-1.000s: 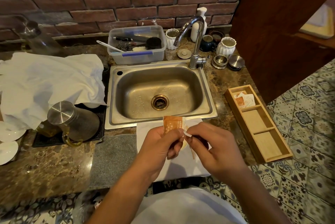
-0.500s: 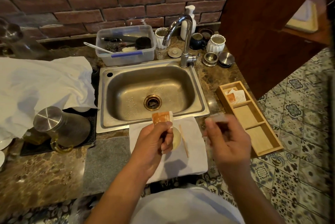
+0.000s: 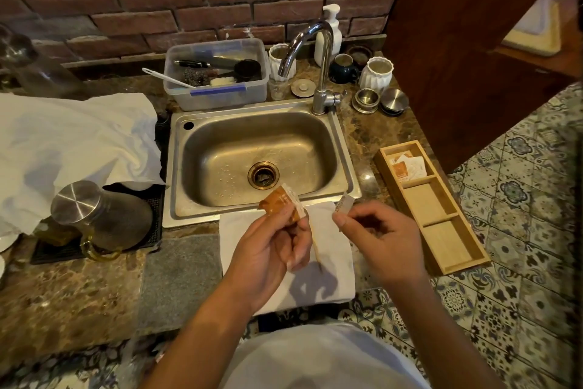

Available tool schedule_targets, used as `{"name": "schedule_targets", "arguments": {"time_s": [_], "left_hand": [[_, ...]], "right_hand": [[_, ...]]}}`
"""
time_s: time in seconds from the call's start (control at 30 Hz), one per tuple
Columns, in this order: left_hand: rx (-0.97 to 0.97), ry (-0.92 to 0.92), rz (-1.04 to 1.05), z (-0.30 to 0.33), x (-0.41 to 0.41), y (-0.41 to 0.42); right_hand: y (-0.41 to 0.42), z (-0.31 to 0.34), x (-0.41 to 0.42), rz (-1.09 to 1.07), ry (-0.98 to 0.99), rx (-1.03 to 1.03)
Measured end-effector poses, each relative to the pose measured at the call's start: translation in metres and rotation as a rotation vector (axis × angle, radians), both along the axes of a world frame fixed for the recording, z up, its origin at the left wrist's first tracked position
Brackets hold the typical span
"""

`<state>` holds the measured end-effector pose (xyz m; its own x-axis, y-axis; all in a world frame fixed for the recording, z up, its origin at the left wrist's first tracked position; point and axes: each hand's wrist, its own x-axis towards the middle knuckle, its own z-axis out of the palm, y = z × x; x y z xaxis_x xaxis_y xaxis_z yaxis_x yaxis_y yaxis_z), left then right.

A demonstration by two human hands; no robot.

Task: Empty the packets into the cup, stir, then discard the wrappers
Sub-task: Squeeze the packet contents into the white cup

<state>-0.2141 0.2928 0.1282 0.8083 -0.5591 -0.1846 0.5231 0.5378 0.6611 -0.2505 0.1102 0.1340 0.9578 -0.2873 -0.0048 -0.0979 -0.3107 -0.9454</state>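
Observation:
My left hand [image 3: 271,250] grips an orange and white packet [image 3: 282,203], tilted above the white cloth [image 3: 328,281] in front of the sink. My right hand [image 3: 381,243] pinches a small white torn-off strip [image 3: 344,204] just right of the packet. A thin wooden stir stick [image 3: 316,246] lies on the cloth between my hands. The cup is hidden behind my left hand. More packets [image 3: 407,168] lie in the far compartment of the wooden tray [image 3: 441,224].
The steel sink [image 3: 220,164] and its tap [image 3: 321,73] sit straight ahead. A plastic tub of utensils [image 3: 217,95] stands behind it, cups and jars [image 3: 377,73] at the back right. A glass jug with a steel lid [image 3: 94,218] and a crumpled white cloth [image 3: 69,142] lie left.
My hands tore the packet's top off: the right hand pulled away to the right with the strip, then came back closer. The left hand tilted the packet.

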Motion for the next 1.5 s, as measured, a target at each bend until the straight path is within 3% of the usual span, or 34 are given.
{"name": "schedule_targets", "arguments": {"time_s": [0.27, 0.67, 1.0, 1.23, 1.5], "left_hand": [[-0.080, -0.048, -0.149, 0.001, 0.000, 0.000], [-0.041, -0.009, -0.209, -0.014, -0.018, 0.011], [-0.167, 0.115, -0.174, -0.020, -0.010, -0.030], [-0.028, 0.135, -0.112, -0.028, -0.009, -0.061], [0.178, 0.207, 0.024, -0.034, -0.016, -0.095]], "right_hand": [[-0.015, 0.006, 0.002, -0.023, 0.042, 0.051], [-0.042, -0.013, -0.018, -0.289, 0.123, 0.212], [-0.102, -0.101, -0.008, -0.351, 0.535, 0.398], [-0.120, -0.160, 0.004, -0.386, 0.745, 0.434], [-0.139, -0.188, 0.019, -0.307, 0.857, 0.202]]}}
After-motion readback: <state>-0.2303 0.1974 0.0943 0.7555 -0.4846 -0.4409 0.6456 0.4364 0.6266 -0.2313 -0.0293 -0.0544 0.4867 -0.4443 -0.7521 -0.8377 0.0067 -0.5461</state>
